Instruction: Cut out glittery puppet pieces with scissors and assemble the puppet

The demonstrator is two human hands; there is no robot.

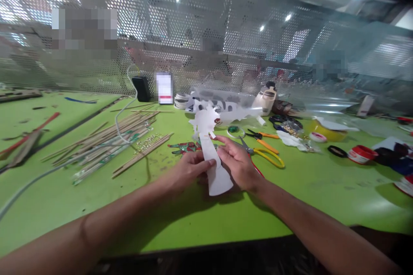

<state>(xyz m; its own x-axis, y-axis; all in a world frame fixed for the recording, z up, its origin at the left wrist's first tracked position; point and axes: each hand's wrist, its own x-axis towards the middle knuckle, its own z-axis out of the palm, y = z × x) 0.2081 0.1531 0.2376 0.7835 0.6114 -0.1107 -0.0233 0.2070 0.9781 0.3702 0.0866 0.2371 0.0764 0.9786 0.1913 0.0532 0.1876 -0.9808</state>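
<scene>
Your left hand [189, 171]: fingers pinched on the left edge of the white paper cutout [211, 154].
Your right hand [237, 164]: closed on the cutout's right edge, forefinger stretched across it.
Cutout: held just above the green table [306, 189], frilled end pointing away from you.
Right of your hands: yellow-handled scissors [266, 154].
Left, farther: bundle of thin sticks [112, 142].
Far: perforated metal screen [193, 30].

White paper cutout [211, 154]: long flat strip, jagged flower-like top, rounded bottom end. Held upright, slightly tilted, just above green table [97, 197], left of yellow-handled scissors [267, 154].
</scene>
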